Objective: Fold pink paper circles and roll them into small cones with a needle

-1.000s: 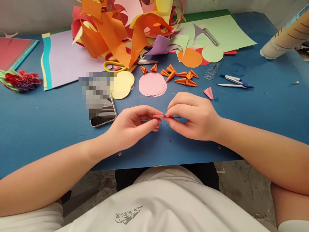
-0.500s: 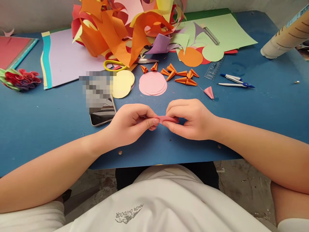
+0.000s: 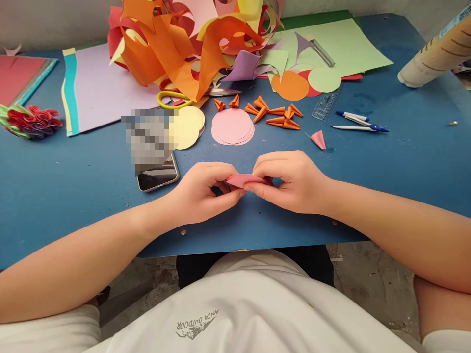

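A folded pink paper piece [image 3: 240,181] is stretched between my two hands above the table's near part. My right hand [image 3: 298,182] pinches its right end between thumb and fingers. At the other end, the fingers of my left hand [image 3: 206,191] curl against the paper, with the thumb just below it. Part of the fold is hidden behind the fingers. Beyond the hands lies a stack of pink paper circles [image 3: 232,126]. Several orange paper cones [image 3: 283,117] are grouped behind, and a small pink paper cone [image 3: 318,140] with a needle-like pin rests to the right.
Yellow circles [image 3: 186,128] and a phone [image 3: 158,177] are at the left. Scissors [image 3: 174,99] lie below heaped paper scraps [image 3: 176,44]. A compass [image 3: 360,123], a clear ruler [image 3: 326,107] and a leaning tube [image 3: 430,61] stand or lie rightward. A ruffled paper flower [image 3: 33,121] sits far left.
My left thumb and fingers have loosened and shifted slightly down and left, so more of the folded pink paper shows. My right hand stays nearly in place.
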The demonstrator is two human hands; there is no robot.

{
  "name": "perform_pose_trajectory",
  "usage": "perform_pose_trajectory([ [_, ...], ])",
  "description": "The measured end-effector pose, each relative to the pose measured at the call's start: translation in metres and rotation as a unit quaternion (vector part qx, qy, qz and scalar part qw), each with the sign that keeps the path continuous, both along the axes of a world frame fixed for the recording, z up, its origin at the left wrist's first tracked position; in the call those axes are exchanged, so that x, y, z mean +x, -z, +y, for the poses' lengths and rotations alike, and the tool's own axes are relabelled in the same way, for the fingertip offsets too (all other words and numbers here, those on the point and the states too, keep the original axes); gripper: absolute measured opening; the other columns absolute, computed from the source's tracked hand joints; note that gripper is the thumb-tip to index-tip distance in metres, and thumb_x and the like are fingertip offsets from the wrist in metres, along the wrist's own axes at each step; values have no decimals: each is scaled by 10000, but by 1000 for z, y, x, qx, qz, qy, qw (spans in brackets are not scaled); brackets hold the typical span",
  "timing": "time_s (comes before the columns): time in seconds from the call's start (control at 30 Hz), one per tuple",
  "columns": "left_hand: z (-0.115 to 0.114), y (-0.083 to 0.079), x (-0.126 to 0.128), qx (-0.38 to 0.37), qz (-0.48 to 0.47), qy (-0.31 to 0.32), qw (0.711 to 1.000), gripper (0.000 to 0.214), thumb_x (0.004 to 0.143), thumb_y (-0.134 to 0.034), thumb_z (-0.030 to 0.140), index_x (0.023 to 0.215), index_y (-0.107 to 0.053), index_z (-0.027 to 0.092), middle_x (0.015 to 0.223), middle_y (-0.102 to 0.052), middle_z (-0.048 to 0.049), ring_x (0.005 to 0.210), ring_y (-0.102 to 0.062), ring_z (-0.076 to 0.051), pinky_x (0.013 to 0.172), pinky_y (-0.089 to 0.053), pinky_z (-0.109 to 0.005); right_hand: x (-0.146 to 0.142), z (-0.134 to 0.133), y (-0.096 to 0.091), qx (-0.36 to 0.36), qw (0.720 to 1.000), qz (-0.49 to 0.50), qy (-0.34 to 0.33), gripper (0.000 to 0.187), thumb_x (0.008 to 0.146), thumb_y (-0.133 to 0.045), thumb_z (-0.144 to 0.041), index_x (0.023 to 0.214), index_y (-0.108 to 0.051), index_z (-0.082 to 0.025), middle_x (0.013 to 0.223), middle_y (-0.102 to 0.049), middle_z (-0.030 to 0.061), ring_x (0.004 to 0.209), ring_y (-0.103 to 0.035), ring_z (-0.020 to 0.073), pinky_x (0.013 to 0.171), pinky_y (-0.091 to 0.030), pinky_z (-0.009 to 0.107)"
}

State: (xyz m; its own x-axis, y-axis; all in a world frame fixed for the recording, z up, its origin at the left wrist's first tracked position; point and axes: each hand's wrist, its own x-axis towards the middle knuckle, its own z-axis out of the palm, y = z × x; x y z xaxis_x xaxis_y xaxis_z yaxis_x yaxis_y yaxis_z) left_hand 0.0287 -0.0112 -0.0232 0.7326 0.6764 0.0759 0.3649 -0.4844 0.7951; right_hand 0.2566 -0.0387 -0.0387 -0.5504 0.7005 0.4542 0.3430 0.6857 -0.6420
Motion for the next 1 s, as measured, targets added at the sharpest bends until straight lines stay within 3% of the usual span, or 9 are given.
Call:
perform_pose_trajectory([
  [0.23, -2, -2, 0, 27, -13, -30, 999, 107, 821, -647, 177, 721, -679, 197, 631, -610, 20, 571, -495, -109, 538, -393, -234, -1, -1, 0, 5, 1000, -9, 2, 246, 880, -641, -124, 701, -491, -203, 645, -541, -20, 602, -458, 104, 554, -368, 243],
  [0.37, -1, -2, 0, 26, -16, -28, 999, 116, 836, -646, 151, 731, -679, 188, 640, -607, 25, 565, -478, -98, 524, -382, -225, 2, 2, -4, -1, 1000, -25, -19, 226, 922, -624, -132, 731, -521, -195, 667, -561, -13, 609, -462, 101, 568, -379, 235],
  [0.57, -1, 1, 0, 14, -15, -18, 1000, 45, 848, -656, 167, 859, -698, 179, 757, -644, -6, 673, -579, -117, 585, -489, -203, 6, 2, -9, -15, 997, -71, 2, 249, 912, -634, -120, 703, -522, -195, 602, -531, -34, 542, -394, 94, 541, -340, 239],
  [0.7, -2, 5, 0, -58, -23, -70, 996, 117, 870, -709, 244, 959, -674, 177, 871, -697, -33, 741, -651, -134, 641, -561, -223, 4, 1, -6, -33, 997, -69, 22, 296, 890, -629, -141, 661, -453, -202, 565, -479, -47, 515, -370, 90, 522, -313, 244],
  [0.8, -3, 8, 0, -116, -85, -134, 981, 239, 837, -772, 257, 912, -553, 203, 831, -653, 5, 710, -637, -116, 630, -577, -222, 2, 2, -3, -21, 998, -60, 28, 322, 943, -601, -177, 658, -453, -199, 568, -473, -41, 525, -387, 93, 535, -313, 250],
  [0.87, -3, 9, 0, -123, -107, -154, 975, 298, 811, -798, 246, 844, -504, 209, 772, -600, 34, 662, -594, -94, 594, -561, -203, 1, 3, -2, -8, 998, -57, 33, 326, 965, -593, -184, 665, -465, -196, 574, -465, -40, 535, -393, 96, 542, -313, 252],
  [1.0, -5, 9, 1, -100, -106, -146, 979, 214, 811, -797, 244, 840, -592, 188, 784, -648, 17, 674, -631, -99, 596, -574, -204, 1, 2, -1, 5, 998, -57, 38, 356, 966, -604, -177, 654, -432, -197, 574, -427, -46, 544, -380, 95, 540, -306, 249],
])
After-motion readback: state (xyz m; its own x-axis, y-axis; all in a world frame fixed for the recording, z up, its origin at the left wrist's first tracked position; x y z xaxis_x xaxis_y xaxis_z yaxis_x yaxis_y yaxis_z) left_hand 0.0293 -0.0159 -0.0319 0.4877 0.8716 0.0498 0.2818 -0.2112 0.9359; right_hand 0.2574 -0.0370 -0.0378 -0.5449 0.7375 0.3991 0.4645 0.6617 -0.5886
